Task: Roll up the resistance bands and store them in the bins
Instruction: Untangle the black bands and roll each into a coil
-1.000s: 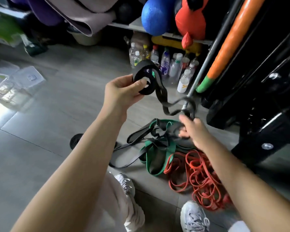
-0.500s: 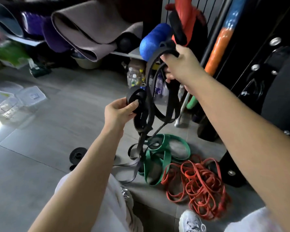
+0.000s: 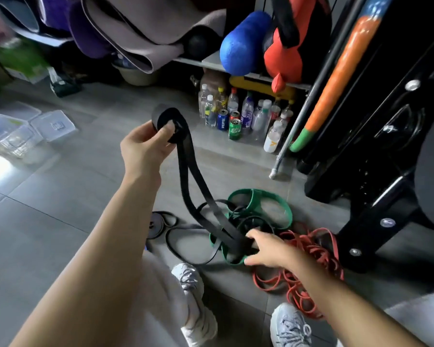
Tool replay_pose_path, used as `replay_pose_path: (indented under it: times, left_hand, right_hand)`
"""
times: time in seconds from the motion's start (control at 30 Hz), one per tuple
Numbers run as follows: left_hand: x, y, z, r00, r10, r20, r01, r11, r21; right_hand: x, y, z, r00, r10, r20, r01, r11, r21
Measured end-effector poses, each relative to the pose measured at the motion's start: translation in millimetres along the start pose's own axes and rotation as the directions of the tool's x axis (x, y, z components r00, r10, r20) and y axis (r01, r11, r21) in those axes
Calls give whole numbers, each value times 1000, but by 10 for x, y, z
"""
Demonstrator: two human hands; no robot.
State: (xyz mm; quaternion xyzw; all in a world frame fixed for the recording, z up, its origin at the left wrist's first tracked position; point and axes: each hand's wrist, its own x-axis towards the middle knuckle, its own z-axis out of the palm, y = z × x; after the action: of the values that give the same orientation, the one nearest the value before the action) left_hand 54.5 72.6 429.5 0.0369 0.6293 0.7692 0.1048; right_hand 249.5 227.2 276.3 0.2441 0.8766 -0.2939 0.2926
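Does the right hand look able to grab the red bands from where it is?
Probably yes. The right hand is low at the floor pile, by the black band's loose end, and the red bands lie right beside it, uncovered on that side.

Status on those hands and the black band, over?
Left hand pinches rolled end of black band. Right hand low at its loose tail, grip unclear. Tail lies across green band.

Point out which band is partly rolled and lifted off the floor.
The black band, its coil pinched in the left hand and its tail hanging down to the floor. The green band and red bands lie loose there.
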Motion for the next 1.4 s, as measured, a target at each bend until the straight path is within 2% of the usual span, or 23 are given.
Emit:
replay_pose_path:
  times: [0.07,0.17,0.33,0.47,0.6,0.67,0.77,0.8,0.83,0.93,1.0,1.1,1.2,1.27,1.4]
  left_hand:
    - [44,2,-62,1000,7,3,-7,1000,-3]
    - [44,-19,-110,999,0,35,-2,998,60]
    - [9,-151,-59,988,-91,127,64,978,199]
    - [32,-255,11,970,-150,191,74,932,356]
    - [104,-226,36,961,-145,235,56,935,350]
    - [124,-203,33,956,-143,258,48,938,344]
    - [149,-239,46,936,-170,307,42,924,381]
    - [164,-271,40,934,-179,308,41,914,405]
    - [179,-303,33,936,-188,298,46,904,425]
    - [238,-367,-5,948,-211,238,80,882,464]
    - [261,-386,-9,954,-214,211,93,877,472]
    - [274,-388,39,961,-218,168,115,873,474]
    - [281,-390,89,957,-230,176,108,847,520]
    - [265,-399,92,953,-244,178,110,829,549]
    - [200,-413,37,950,-273,153,133,794,593]
  right_hand:
    - [87,182,392,986,48,159,-55,997,45]
    - [267,406,695,972,115,207,-132,989,72]
    - [770,727,670,966,253,51,-258,960,110]
    - [1086,925,596,950,310,42,-312,949,37]
    - [1355,1094,732,934,355,29,-356,935,1]
    - [1445,1095,832,937,349,-34,-346,936,58]
    - [1656,919,882,933,283,-221,-247,953,177]
    - [1749,845,888,934,276,-227,-230,950,212]
    - [1858,791,907,941,271,-201,-220,945,242]
    - [2097,718,1041,946,302,116,-322,912,253]
    - [2140,713,1148,918,339,206,-372,916,153]
    - [2081,708,1218,927,343,152,-326,937,-126]
    - [1977,714,1226,937,314,154,-274,932,-238]
    - [1909,757,1244,953,269,141,-235,947,-219]
    - [1886,771,1209,963,243,121,-244,970,-2]
